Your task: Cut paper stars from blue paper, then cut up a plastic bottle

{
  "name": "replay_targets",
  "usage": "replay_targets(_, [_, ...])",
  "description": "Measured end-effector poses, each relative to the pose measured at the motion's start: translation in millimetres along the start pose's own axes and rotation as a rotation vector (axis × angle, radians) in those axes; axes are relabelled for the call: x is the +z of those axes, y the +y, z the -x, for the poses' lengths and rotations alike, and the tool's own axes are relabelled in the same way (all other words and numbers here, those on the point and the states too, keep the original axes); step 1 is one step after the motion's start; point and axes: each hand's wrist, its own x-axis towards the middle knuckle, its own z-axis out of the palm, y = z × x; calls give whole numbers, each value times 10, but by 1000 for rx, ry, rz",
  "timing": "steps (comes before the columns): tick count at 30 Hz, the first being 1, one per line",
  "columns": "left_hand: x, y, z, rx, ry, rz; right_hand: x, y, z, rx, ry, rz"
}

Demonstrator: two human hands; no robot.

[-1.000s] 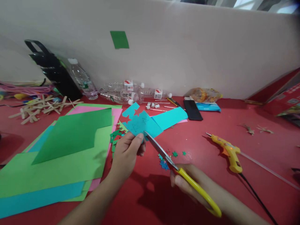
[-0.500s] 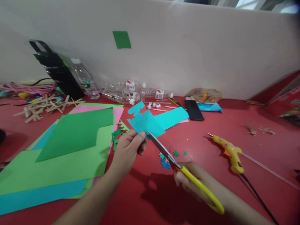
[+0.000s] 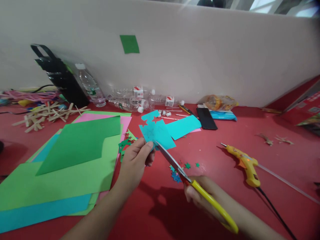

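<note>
L hand pinches cyan paper at its near edge, mid-scene above red table. R hand closed thru yellow scissors, blades nearly shut, tips at paper edge. Sheet has star holes, cut stars lie near. I judge the faint pencil outline uncut.

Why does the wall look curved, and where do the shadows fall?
Head view: the wide lens bows the wall and stretches the corners; dark shadows lie on the red table beneath the left hand holding blue paper and the right hand holding scissors.
</note>
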Motion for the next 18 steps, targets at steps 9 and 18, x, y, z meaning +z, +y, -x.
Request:
replay_targets(9, [-8, -11, -8, 23, -7, -1, -29, 4, -24, -11, 4, 33])
replay_targets(18, [-35, -35, -36, 20, -42, -1, -10, -35, -8, -13, 11, 12])
